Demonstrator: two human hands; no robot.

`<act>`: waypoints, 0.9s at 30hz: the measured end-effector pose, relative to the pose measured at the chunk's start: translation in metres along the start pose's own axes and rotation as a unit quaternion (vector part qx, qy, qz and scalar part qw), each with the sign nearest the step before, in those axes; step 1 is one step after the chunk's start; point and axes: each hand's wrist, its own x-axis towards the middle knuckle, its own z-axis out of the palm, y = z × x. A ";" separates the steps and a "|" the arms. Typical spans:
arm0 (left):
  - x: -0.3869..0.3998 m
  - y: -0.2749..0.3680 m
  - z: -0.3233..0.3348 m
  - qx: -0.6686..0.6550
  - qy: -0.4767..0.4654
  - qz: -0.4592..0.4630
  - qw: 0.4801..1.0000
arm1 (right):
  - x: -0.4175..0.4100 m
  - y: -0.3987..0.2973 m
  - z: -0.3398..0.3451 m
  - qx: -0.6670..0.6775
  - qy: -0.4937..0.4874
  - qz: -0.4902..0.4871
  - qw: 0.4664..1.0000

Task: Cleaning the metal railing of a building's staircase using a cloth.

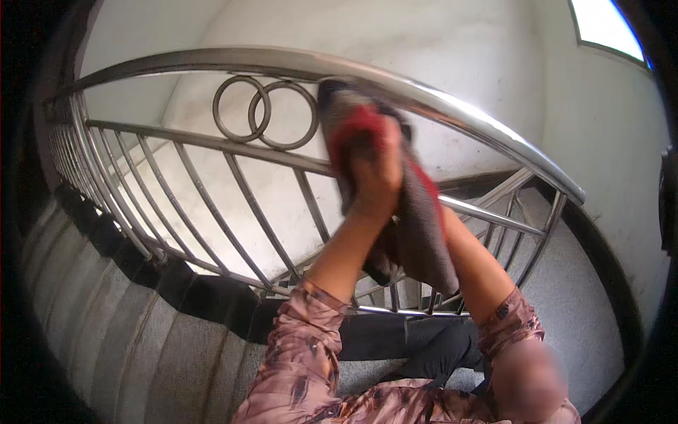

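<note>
A grey and red cloth hangs in front of the stainless steel stair railing, its upper end against the underside of the metal handrail. My left hand is closed around the bunched red part of the cloth, just right of two interlocking metal rings. The hand and cloth are blurred. My right forearm reaches up behind the hanging cloth, which hides my right hand.
Stone stairs with a black edge run down the left side. Vertical balusters stand below the rail. A grey landing and a pale wall lie at the right, with a window above.
</note>
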 end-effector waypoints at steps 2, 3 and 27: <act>0.023 -0.002 -0.009 -0.299 0.063 -0.290 0.907 | -0.001 -0.018 0.008 -0.187 -0.016 -0.098 0.977; 0.035 0.013 -0.003 -0.399 0.105 -0.357 0.838 | -0.001 -0.008 0.000 -0.163 -0.009 -0.131 0.978; 0.021 0.018 0.032 -0.155 -0.051 -0.182 0.970 | -0.003 -0.022 0.016 0.045 -0.003 0.092 0.995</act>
